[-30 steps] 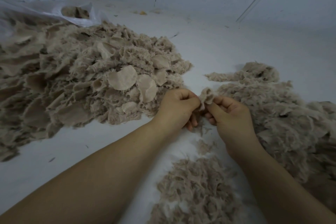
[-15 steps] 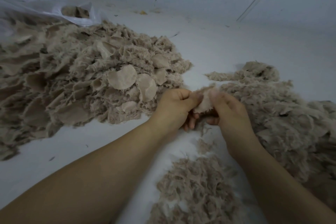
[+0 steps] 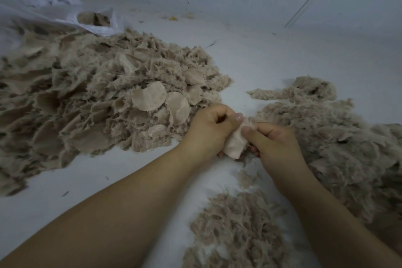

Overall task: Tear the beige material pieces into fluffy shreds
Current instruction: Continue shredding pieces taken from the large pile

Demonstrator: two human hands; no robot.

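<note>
Hands meet at the middle of the white surface (image 3: 250, 65), both working on one small beige piece (image 3: 234, 144). The left hand (image 3: 210, 130) has its fingers curled in, thumb pressing the piece's upper edge; the right hand (image 3: 275, 143) pinches the same piece between thumb and curled fingers from the other side. The two hands are almost touching, with the piece held between them just above the surface, its smooth pale backing turned toward the person and a fuzzy fringe showing at its top.

To the left lies a big heap of untorn pieces (image 3: 97, 104), furry scraps mixed with round smooth-backed discs, some curled up at the edges. Behind it, at the far left, a clear plastic bag (image 3: 65, 13) sags open with more beige stuff inside. To the right of the hands spreads a wide pile of fluffy shreds (image 3: 322, 137), reaching past the frame's edge; the right hand sits right against it. A smaller patch of shreds (image 3: 235, 224) lies near the person, between the two forearms. Tiny dark flecks and a yellowish crumb dot the surface farther back
</note>
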